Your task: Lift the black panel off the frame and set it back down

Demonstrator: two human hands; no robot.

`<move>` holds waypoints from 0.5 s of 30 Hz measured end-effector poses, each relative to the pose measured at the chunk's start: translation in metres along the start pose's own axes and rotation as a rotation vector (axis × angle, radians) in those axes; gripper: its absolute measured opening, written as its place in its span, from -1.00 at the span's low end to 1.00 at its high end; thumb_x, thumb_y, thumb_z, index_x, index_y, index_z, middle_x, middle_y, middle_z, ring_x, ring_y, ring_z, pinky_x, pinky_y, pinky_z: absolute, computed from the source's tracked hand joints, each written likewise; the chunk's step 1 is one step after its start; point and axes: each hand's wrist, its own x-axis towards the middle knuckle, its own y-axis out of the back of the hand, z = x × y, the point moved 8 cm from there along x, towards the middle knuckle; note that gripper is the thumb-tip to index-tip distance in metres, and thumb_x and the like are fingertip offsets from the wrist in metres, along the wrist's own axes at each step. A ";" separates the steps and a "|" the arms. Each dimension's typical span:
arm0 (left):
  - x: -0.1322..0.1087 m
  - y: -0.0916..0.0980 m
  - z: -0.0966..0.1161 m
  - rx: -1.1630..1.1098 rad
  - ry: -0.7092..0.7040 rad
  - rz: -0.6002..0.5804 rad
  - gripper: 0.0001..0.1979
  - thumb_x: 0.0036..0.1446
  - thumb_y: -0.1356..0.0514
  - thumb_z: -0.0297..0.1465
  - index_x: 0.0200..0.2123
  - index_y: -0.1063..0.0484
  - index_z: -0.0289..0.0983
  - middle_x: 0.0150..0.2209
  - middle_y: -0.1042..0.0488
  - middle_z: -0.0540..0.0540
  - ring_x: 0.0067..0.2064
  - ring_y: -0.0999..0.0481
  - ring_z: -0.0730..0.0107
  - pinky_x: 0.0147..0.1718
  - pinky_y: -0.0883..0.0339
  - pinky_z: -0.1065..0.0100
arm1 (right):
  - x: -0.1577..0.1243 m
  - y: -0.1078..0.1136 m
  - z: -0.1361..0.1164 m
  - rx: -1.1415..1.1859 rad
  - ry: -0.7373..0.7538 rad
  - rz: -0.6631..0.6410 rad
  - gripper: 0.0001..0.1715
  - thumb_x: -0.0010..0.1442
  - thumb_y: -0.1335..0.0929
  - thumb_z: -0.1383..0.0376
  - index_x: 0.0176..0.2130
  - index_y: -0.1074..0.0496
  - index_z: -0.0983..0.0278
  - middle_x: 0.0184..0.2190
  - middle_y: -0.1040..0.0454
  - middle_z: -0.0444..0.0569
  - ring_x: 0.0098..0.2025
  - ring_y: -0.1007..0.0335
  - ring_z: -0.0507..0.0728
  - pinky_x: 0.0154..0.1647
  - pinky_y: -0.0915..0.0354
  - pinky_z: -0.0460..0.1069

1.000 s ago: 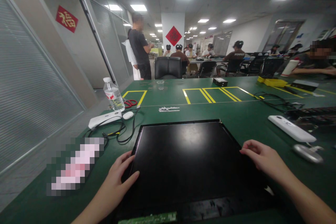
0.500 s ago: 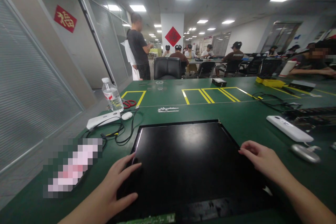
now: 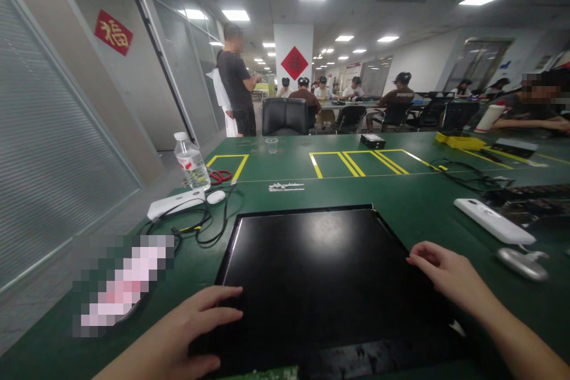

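Observation:
A black flat display panel [image 3: 320, 273] in a thin dark frame lies on the green table in front of me. My left hand [image 3: 196, 326] is over the panel's lower left side, fingers apart and reaching onto the dark surface. At the panel's right edge, my right hand [image 3: 440, 267] has its thumb and fingertips pinched together on the frame. Part of a green circuit board [image 3: 271, 373] shows along the near edge, cut off by the bottom of the view.
To the left are a water bottle [image 3: 192, 163], red-handled scissors [image 3: 220, 177], black cables [image 3: 222, 219] and a white power bank [image 3: 176, 205]. Another white device [image 3: 494, 221] and a silver mouse-shaped object [image 3: 522, 264] lie right. A plastic cup [image 3: 271, 145] stands farther back. Several people sit or stand beyond.
My left hand has slid down the panel's left side towards me, uncovering more of its edge. My right hand stays at the right edge.

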 end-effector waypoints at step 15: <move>0.006 0.017 0.000 0.123 0.014 0.225 -0.55 0.11 -0.25 -0.28 0.10 -0.48 0.11 0.22 -0.46 -0.06 0.15 -0.49 0.00 0.10 -0.37 0.05 | 0.000 -0.001 0.002 0.001 0.010 -0.015 -0.64 0.06 -0.29 -0.03 -0.40 -0.47 0.16 -0.55 -0.51 -0.11 -0.60 -0.32 0.09 -0.55 -0.20 -0.01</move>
